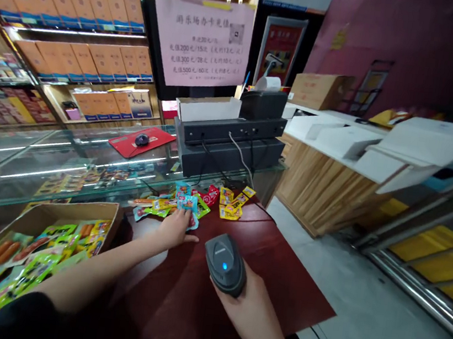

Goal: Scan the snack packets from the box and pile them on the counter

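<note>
Looks like the scanning step: right hand [253, 300] wraps its fingers around a barcode scanner [223, 262], left hand [174, 229] touches a blue snack packet [187, 203] at the scanner's 11 o'clock (can't tell if pinched), next move probably needing both lined up.

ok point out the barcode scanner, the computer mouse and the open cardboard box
Barcode scanner [226, 261]: head camera view, top of its dark casing.
Computer mouse [142, 140]: head camera view, top of its shell.
Cardboard box [74, 212]: head camera view, inside of its far wall.
</note>
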{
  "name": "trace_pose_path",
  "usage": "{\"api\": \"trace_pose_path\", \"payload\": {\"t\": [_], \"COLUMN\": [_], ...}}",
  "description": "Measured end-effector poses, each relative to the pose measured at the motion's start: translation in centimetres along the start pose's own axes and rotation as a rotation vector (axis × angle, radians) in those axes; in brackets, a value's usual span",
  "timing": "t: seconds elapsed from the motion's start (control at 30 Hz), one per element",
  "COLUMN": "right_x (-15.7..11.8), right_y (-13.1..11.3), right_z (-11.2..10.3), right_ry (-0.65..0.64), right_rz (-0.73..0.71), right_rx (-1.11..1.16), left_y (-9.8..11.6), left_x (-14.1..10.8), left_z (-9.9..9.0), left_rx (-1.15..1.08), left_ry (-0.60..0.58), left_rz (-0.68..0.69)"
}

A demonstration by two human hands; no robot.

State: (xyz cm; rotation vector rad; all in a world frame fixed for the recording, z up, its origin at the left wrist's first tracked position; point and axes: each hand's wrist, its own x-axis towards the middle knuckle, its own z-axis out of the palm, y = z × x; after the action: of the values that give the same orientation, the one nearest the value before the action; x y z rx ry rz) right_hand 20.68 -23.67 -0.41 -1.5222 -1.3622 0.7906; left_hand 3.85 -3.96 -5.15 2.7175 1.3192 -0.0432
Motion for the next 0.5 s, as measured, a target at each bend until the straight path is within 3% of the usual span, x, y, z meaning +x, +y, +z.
{"api": "trace_pose_path", "payload": {"t": [0.1, 0.23, 0.37, 0.5], "right_x": [0.4, 0.8, 0.6, 0.1], "right_y": [0.5, -0.4, -2.6, -4.4], "right_z": [-0.2, 1.2, 3.7, 6.2], "right_ry": [-0.007, -0.041, -0.109, -0.166], "right_rz": [0.016, -0.005, -0.041, -0.077], "right_rx": [-0.026, -0.059, -0.073, -0.099], "left_y": [0.1, -0.7, -3.3, -6.4], "left_x": [-0.2, -1.2, -3.6, -7.8], "left_z": [0.4, -0.4, -2.9, -5.2], "left_rx": [0.042, 0.04, -0.029, -0.183], "left_ry": [0.008, -0.006, 0.006, 0.12], "left_rz": [0.009, -0.004, 0.019, 0.028]}}
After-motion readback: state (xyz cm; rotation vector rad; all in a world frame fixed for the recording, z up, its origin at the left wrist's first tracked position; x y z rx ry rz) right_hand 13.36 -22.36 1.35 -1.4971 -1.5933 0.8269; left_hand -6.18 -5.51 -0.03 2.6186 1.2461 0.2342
